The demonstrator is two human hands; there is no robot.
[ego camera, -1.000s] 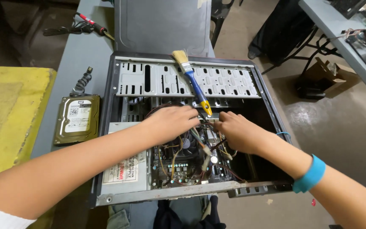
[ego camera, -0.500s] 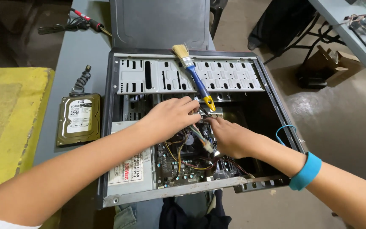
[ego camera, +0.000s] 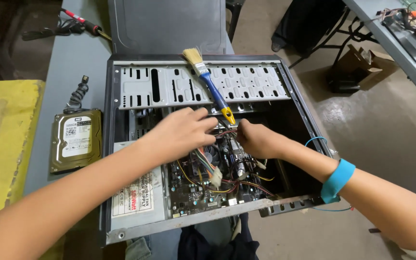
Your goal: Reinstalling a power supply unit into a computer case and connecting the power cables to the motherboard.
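Inside the open computer case (ego camera: 121, 144), my left hand (ego camera: 179, 132) and right hand (ego camera: 256, 139) pinch the cable bundle (ego camera: 222, 132), just below the brush (ego camera: 210, 84).

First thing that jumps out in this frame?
The open computer case on the grey table, with the left hand and right hand meeting among the cables over the motherboard. A blue-handled paintbrush lies across the drive cage; a bare hard drive sits left.

Crowded middle, open pocket at the case's right

Cables (ego camera: 208, 166) and both hands fill the centre; the drive cage (ego camera: 169, 86) with a brush (ego camera: 213, 86) bars the upper part, while the dark bay (ego camera: 290, 120) right of centre lies open
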